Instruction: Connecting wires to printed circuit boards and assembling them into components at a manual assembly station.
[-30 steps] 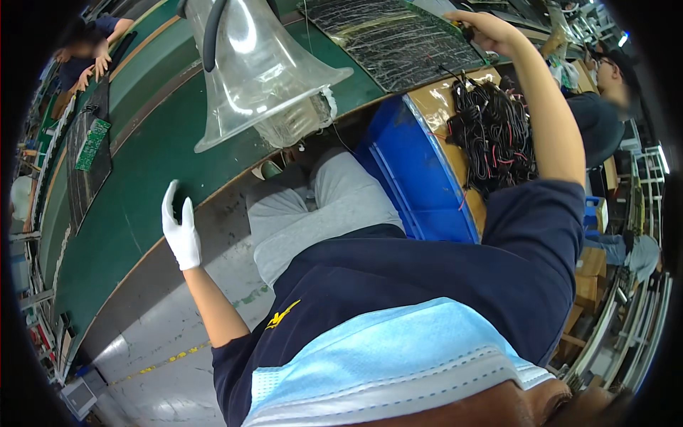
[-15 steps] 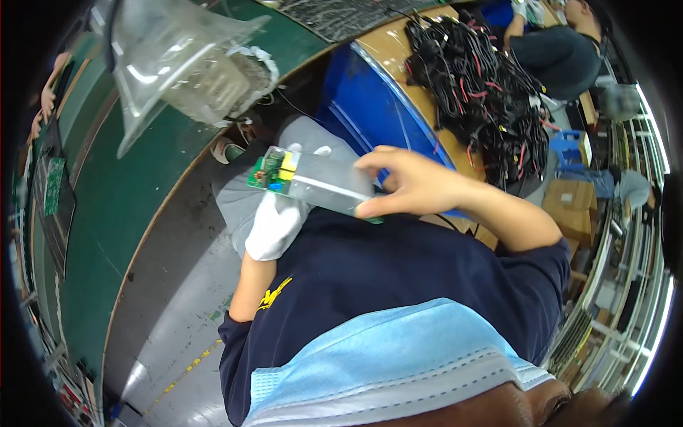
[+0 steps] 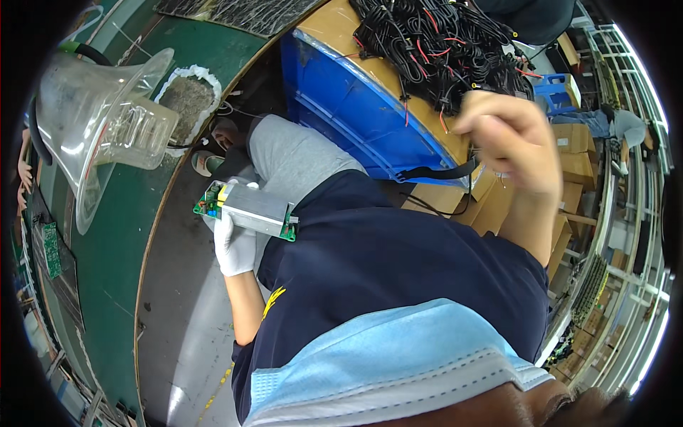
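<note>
My left hand (image 3: 233,249), in a white glove, grips a green circuit board (image 3: 287,232) with a long silver metal cover (image 3: 257,208) over its middle. Yellow, blue and green parts show at the board's left end. The board is held above my lap, slightly tilted. My bare right hand (image 3: 511,142) is raised at the right, apart from the board, with its fingers curled closed. Its fingertips are turned away and a little blurred, so anything in them is hidden. Just beyond it lies a heap of black cables (image 3: 434,57) with red ends.
The cables lie on brown cardboard over a blue bin (image 3: 356,114). At left, a clear plastic funnel-shaped hood (image 3: 99,121) stands over the green bench (image 3: 114,285). Cardboard boxes (image 3: 573,156) are stacked at right. Another person (image 3: 629,128) is behind them; another's hand (image 3: 25,174) shows far left.
My right hand has let go of the metal cover and moved right and up in the picture toward the cables, its fingers curling. My left hand has moved left and down with the circuit board.
</note>
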Motion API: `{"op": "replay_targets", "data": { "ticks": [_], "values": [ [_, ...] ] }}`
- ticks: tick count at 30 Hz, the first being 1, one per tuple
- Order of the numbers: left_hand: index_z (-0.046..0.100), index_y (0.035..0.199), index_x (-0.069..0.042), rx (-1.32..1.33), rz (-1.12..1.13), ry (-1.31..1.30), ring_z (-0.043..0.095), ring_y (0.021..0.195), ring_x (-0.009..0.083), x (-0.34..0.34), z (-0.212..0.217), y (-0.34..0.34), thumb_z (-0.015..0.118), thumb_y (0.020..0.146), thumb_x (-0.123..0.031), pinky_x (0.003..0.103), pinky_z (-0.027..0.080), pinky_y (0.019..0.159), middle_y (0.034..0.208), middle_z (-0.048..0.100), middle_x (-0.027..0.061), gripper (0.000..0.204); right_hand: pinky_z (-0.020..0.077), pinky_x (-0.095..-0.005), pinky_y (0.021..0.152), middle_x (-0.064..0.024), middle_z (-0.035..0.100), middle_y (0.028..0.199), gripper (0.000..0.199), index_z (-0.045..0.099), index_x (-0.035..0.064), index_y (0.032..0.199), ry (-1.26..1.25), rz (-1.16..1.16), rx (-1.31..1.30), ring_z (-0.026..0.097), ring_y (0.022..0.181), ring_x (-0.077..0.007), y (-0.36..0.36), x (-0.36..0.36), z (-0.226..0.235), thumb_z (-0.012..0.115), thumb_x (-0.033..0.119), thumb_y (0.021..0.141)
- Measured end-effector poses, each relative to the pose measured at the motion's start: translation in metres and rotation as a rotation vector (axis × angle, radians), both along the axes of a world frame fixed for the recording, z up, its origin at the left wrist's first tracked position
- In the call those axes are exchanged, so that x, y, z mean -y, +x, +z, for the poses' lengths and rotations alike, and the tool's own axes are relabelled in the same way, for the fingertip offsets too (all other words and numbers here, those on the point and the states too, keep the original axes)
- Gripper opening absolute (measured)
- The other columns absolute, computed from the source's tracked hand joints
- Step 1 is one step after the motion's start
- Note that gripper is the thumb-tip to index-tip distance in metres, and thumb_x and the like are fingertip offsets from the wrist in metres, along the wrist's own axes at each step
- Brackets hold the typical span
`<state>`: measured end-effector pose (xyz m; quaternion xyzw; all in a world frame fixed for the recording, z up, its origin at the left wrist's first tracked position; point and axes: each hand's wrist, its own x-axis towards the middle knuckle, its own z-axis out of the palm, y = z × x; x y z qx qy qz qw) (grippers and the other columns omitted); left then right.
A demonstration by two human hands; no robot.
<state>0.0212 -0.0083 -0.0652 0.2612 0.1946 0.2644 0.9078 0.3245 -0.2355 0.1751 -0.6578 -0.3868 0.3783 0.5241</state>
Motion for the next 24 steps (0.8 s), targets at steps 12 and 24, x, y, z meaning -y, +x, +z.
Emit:
{"op": "replay_targets", "data": {
  "ticks": [12, 24],
  "values": [
    [0.037, 0.144, 0.000, -0.045, -0.071, 0.024, 0.048, 0.130, 0.0330, 0.005, 0.005, 0.019, 0.069, 0.086, -0.029, 0.047, 0.032, 0.113, 0.138, 0.050, 0.0209, 0.072, 0.0300, -0.0189, 0.053, 0.0038, 0.039, 0.068, 0.037, 0.064, 0.0116, 0.123, -0.278, -0.616, 1.042, 0.034, 0.059, -0.0043, 0.064, 0.050, -0.016, 0.068, 0.002, 0.087],
    [0.039, 0.143, 0.001, -0.058, -0.010, -0.024, 0.047, 0.131, 0.0342, 0.006, -0.005, 0.011, 0.065, 0.090, -0.026, 0.047, 0.031, 0.113, 0.139, 0.050, 0.0206, 0.065, 0.0318, -0.0192, 0.054, 0.0058, 0.040, 0.069, 0.043, 0.064, 0.0125, 0.125, -0.207, -0.439, 0.793, 0.035, 0.062, -0.0030, 0.058, 0.037, -0.017, 0.066, -0.003, 0.085]
  ]
}}
